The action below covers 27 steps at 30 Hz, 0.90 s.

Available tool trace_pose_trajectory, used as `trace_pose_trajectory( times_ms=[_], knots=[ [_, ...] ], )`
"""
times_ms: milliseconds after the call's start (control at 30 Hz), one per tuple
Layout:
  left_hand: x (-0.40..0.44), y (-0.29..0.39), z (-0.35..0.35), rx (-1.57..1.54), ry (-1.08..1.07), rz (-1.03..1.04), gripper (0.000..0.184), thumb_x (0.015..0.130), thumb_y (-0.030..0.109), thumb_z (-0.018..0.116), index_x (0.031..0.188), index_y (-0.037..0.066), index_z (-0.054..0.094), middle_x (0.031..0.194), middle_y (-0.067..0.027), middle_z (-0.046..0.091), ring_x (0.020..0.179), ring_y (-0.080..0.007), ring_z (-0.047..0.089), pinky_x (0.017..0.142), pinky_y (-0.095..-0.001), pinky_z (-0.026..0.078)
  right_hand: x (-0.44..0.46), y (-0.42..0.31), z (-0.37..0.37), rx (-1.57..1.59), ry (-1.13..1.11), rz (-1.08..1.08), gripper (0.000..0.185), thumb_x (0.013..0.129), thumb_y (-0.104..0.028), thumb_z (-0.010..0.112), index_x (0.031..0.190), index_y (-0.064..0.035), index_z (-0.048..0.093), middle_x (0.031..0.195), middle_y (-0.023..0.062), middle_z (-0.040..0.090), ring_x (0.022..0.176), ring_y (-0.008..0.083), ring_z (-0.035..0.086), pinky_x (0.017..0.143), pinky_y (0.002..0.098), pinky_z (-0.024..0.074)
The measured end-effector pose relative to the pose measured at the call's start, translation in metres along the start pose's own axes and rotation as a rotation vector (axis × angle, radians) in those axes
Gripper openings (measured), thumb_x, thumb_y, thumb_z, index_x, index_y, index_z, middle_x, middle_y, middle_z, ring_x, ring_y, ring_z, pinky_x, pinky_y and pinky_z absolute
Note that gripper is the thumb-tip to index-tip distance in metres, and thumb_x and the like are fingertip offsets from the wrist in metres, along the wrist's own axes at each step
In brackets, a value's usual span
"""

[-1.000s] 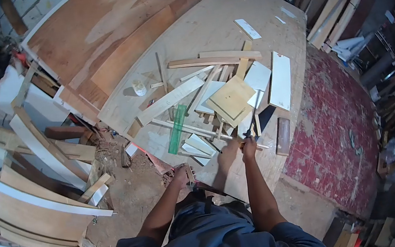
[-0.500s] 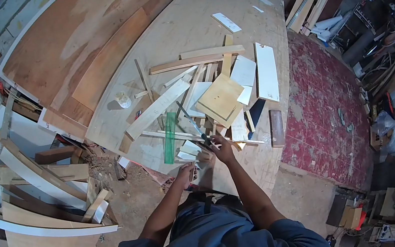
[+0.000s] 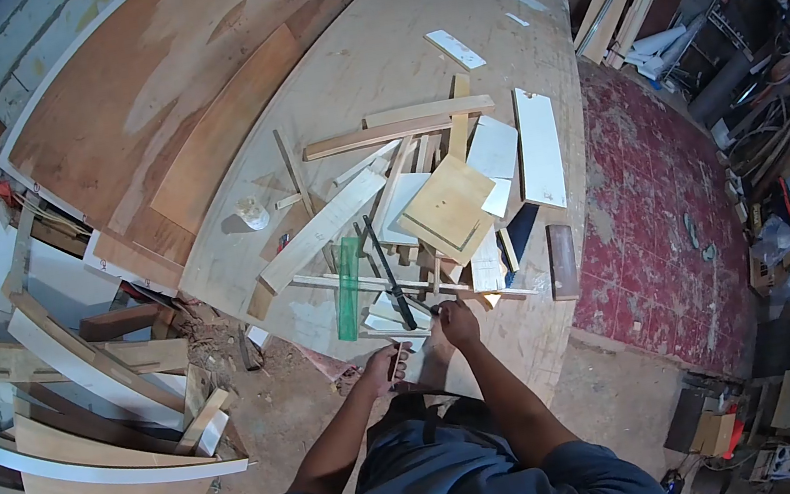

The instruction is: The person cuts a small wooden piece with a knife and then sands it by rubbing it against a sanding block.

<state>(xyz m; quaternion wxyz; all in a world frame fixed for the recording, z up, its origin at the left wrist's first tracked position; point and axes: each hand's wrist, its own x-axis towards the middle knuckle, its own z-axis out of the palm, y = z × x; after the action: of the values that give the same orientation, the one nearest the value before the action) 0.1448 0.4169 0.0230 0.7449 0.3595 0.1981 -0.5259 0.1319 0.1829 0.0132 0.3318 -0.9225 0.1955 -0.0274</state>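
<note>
Two bare hands work apart at the table's [image 3: 521, 351] near edge, the left hand [image 3: 382, 372] curled around a slim piece, the right hand [image 3: 458, 325] with fingers bunched, its contents unclear. Wood strips lie loose, none visibly joined; how much work remains cannot be told. A long dark tool [image 3: 394, 293], green ruler [image 3: 348, 289] and square wooden panel [image 3: 450, 207] crowd the space ahead.
</note>
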Motion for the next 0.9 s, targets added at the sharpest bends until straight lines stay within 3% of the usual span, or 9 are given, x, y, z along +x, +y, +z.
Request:
trace_pose_trajectory(
  times_ms=[67,167,300,367,433,533,700,800,900],
  knots=[
    [-0.001,0.002,0.002,-0.048,-0.138,-0.023,0.033,0.088,0.021,0.049,0.118,0.009,0.053,0.080,0.0028,0.049,0.062,-0.0109,0.045,0.054,-0.0255,0.040,0.003,-0.006,0.002,0.005,0.042,-0.007,0.014,0.082,-0.015,0.059,0.093,-0.0091,0.065,0.094,0.0165,0.063,0.085,0.0360,0.063,0.074,0.0461,0.0510],
    [0.012,-0.007,0.014,0.032,-0.030,0.119,0.025,0.087,0.019,0.051,0.111,0.009,0.053,0.084,0.0006,0.052,0.069,-0.0131,0.051,0.061,-0.0278,0.044,-0.004,-0.003,-0.003,0.136,0.047,0.000,0.014,0.081,-0.013,0.059,0.094,-0.0079,0.065,0.088,0.0170,0.064,0.081,0.0365,0.063,0.070,0.0448,0.0512],
    [0.017,-0.014,0.047,0.108,0.028,0.231,0.019,0.091,0.017,0.051,0.108,0.010,0.055,0.088,-0.0018,0.060,0.076,-0.0133,0.058,0.064,-0.0281,0.048,-0.038,0.013,-0.023,0.507,-0.142,0.011,0.008,0.086,-0.011,0.059,0.087,-0.0037,0.064,0.081,0.0078,0.065,0.070,0.0179,0.064,0.062,0.0301,0.0510],
    [0.039,-0.026,0.040,0.208,0.025,0.219,0.020,0.091,0.017,0.054,0.109,0.010,0.055,0.092,-0.0023,0.060,0.078,-0.0137,0.059,0.067,-0.0276,0.049,-0.055,0.040,-0.022,0.689,-0.324,0.160,0.007,0.088,-0.011,0.058,0.090,-0.0046,0.062,0.081,0.0044,0.064,0.069,0.0140,0.063,0.061,0.0282,0.0508],
    [0.056,-0.037,0.049,0.342,-0.006,0.184,0.021,0.090,0.013,0.057,0.110,0.009,0.053,0.097,-0.0032,0.060,0.083,-0.0144,0.060,0.070,-0.0288,0.050,-0.075,0.033,-0.055,1.159,-0.557,0.570,0.010,0.089,-0.013,0.058,0.096,-0.0050,0.060,0.078,0.0041,0.064,0.071,0.0149,0.064,0.062,0.0271,0.0515],
    [0.059,-0.049,0.083,0.235,-0.044,0.128,0.022,0.089,0.007,0.058,0.111,0.006,0.053,0.099,-0.0050,0.059,0.087,-0.0155,0.061,0.075,-0.0295,0.052,-0.095,0.037,-0.080,1.352,-0.541,0.640,0.011,0.089,-0.009,0.058,0.099,-0.0058,0.059,0.078,0.0033,0.063,0.071,0.0152,0.064,0.060,0.0260,0.0514],
    [0.106,-0.084,0.135,0.619,-0.053,0.209,0.025,0.088,0.005,0.057,0.113,0.006,0.054,0.099,-0.0043,0.060,0.086,-0.0144,0.061,0.074,-0.0313,0.053,-0.112,0.112,-0.108,1.219,-0.244,0.494,0.010,0.086,-0.006,0.063,0.095,-0.0035,0.059,0.076,0.0045,0.062,0.064,0.0126,0.060,0.056,0.0252,0.0488],
    [0.125,-0.094,0.194,0.649,-0.013,0.141,0.026,0.086,0.008,0.059,0.112,0.007,0.056,0.096,-0.0038,0.061,0.082,-0.0130,0.061,0.073,-0.0284,0.052,-0.125,0.159,-0.150,1.194,0.120,0.542,0.009,0.083,-0.003,0.066,0.089,-0.0015,0.060,0.071,0.0029,0.058,0.058,0.0103,0.054,0.051,0.0250,0.0413],
    [0.178,-0.110,0.247,0.874,0.014,0.208,0.026,0.085,0.013,0.061,0.110,0.008,0.058,0.093,-0.0028,0.062,0.081,-0.0109,0.060,0.071,-0.0254,0.051,-0.148,0.214,-0.198,1.235,0.277,0.500,0.008,0.083,-0.002,0.066,0.087,-0.0022,0.059,0.072,0.0032,0.058,0.059,0.0105,0.054,0.054,0.0250,0.0449]
  ],
)
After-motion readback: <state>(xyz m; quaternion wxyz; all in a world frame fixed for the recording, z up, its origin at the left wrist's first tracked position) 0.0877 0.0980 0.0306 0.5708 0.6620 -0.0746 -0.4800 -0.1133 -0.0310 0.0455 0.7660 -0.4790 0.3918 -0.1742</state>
